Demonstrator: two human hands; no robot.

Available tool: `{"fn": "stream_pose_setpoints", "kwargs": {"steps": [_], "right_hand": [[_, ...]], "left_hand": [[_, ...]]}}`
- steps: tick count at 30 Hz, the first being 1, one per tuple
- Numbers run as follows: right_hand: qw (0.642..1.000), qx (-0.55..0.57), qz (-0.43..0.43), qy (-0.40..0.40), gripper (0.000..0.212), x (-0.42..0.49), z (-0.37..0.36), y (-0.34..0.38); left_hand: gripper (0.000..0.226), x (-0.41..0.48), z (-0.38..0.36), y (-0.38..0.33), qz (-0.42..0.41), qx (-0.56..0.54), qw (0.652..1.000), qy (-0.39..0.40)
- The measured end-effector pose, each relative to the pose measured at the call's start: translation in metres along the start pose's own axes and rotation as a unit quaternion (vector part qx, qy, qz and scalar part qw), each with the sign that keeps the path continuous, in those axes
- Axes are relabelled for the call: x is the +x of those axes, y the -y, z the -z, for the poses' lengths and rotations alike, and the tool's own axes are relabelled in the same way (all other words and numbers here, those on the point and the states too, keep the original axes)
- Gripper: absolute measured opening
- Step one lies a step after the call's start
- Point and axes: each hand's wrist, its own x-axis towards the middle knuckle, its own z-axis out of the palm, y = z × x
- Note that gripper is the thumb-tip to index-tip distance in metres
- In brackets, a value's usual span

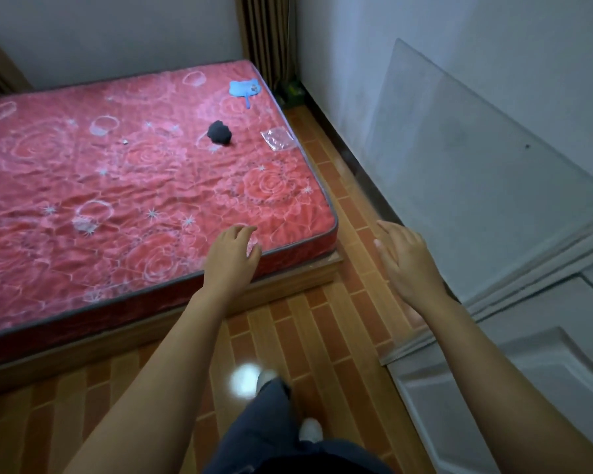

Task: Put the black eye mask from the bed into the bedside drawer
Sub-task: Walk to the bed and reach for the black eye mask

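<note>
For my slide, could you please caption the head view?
Both hands open, reaching toward the eye mask on the bed.

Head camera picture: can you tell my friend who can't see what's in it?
A black eye mask lies bunched on a red flowered mattress, untouched. The person's empty left hand and right hand reach forward, open, above a brick-pattern floor.

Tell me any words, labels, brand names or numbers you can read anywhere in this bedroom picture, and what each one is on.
None can be read.
Blue fan on the mattress: a small darker patch near its right edge, too small and blurred to tell whether it is writing.
Clear plastic bag: no legible print.
Black eye mask: plain, no label visible.
Glass pane leaning on the wall: no marking visible.
</note>
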Motion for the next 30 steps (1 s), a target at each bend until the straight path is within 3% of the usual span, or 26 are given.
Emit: {"fn": "stream_pose_setpoints", "kwargs": {"steps": [19, 30], "right_hand": [[1.0, -0.001, 0.01, 0.019, 0.042, 0.289, -0.024, 0.003], [0.999, -0.002, 0.033, 0.033, 0.041, 0.406, -0.032, 0.001]], "left_hand": [[0.041, 0.288, -0.001, 0.014, 0.009, -0.017, 1.0, -0.012], [0.041, 0.389, -0.002, 0.023, 0.027, -0.006, 1.0, -0.012]]}}
